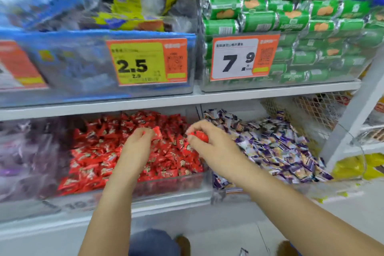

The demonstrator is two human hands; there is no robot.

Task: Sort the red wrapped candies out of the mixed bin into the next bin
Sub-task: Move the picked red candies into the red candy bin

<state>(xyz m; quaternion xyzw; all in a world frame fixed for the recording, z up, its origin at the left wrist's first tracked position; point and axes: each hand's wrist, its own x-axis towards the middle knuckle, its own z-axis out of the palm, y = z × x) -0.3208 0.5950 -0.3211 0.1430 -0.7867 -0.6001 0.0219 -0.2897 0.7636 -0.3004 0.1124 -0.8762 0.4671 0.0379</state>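
Our right hand [204, 137] pinches a red candy [199, 135] above the red bin [166, 185], near its right edge beside the purple bin [270, 147]; our left hand [141, 137] pinches another. We should release both well inside the red heap.

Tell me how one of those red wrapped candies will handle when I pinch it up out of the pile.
The red wrapped candy in the right hand looks small, so probably light. Its glossy wrapper may be slippery and crinkle under the fingers. The flat pillow shape seems unlikely to roll.
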